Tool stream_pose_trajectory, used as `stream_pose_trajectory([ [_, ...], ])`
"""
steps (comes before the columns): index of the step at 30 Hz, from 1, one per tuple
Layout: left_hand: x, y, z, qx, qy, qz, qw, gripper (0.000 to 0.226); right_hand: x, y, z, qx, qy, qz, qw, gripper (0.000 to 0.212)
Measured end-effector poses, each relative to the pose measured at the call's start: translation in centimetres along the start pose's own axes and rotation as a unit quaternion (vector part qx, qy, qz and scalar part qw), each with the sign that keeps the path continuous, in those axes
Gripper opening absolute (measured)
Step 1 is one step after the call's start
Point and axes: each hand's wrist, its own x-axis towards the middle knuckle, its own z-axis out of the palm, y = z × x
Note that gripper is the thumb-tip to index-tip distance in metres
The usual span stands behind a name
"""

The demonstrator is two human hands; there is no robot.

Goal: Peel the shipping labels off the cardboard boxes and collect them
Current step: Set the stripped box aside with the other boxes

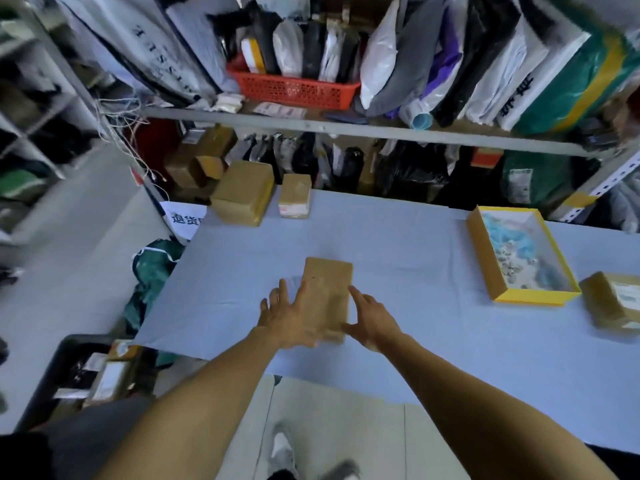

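A plain brown cardboard box [327, 292] lies in the middle of the blue-covered table [398, 244]; no label shows on its top face. My left hand [287, 318] rests against the box's left side with straight, spread fingers. On the right side, my right hand [370, 322] touches the box with straight fingers and the thumb at its near corner. Other boxes: a large one [242, 192] and a small one [295, 195] with a label on its front stand at the far left, and one [614, 303] with a white label sits at the right edge.
An open yellow-rimmed tray [485, 258] holding peeled labels and scraps sits at the right. Shelves packed with parcels and a red basket [294, 88] rise behind the table. A dark bin [62, 368] of parcels stands on the floor at the lower left.
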Motion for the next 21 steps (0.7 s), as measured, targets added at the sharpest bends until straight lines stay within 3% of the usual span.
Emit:
stream_pose_trajectory([
  [5, 1.5, -1.8, 0.9, -0.012, -0.020, 0.064, 0.998, 0.125, 1.3, -2.2, 2.5, 0.077, -0.056, 0.067, 0.993, 0.116],
  [7, 2.1, -2.3, 1.3, -0.046, -0.010, 0.100, 0.994, 0.116, 1.7, -3.3, 3.1, 0.106, -0.041, 0.069, 0.991, 0.113],
  [11, 2.9, -3.2, 0.8, -0.075, 0.021, 0.139, 0.987, 0.098, 2.4, -4.6, 3.1, 0.190, 0.030, 0.061, 0.979, 0.083],
  [15, 4.6, -3.9, -1.2, -0.092, 0.033, 0.148, 0.984, 0.090, 3.3, -5.7, 0.9, 0.125, 0.066, 0.059, 0.988, 0.104],
  [21, 9.5, -2.9, -7.1, -0.116, 0.089, 0.157, 0.977, 0.088, 8.2, -6.4, -4.6, 0.160, 0.109, 0.043, 0.980, 0.109],
])
